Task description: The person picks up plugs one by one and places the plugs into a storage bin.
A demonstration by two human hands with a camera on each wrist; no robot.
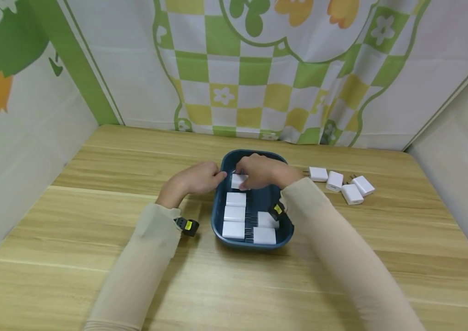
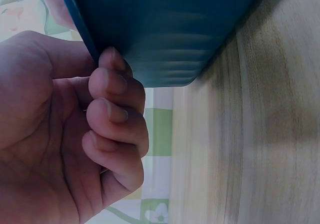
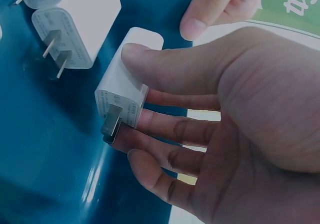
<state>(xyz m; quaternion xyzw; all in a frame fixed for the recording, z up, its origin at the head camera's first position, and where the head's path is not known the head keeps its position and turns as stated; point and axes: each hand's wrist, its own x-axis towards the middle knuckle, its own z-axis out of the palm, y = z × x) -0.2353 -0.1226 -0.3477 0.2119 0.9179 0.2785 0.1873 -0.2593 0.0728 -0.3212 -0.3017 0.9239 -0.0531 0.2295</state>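
A dark blue plastic bin [image 1: 260, 198] stands on the wooden table. My left hand [image 1: 197, 178] grips its left rim; in the left wrist view, curled fingers [image 2: 122, 121] lie along the bin's outer wall [image 2: 175, 43]. Over the bin's far left part, my right hand [image 1: 262, 170] pinches a white charger plug [image 3: 125, 73] between thumb and fingers, its metal prongs [image 3: 112, 123] showing. Nearer in the bin, several white charger plugs lie in two columns, including a left one [image 1: 233, 230] and a right one [image 1: 264, 235], prongs towards the middle.
To the right of the bin, several more white charger plugs [image 1: 335, 181] lie loosely grouped on the table [image 1: 382, 239]. A patterned green and white curtain [image 1: 225, 69] hangs behind the table's far edge. Each sleeve carries a small black wrist camera [image 1: 190, 227].
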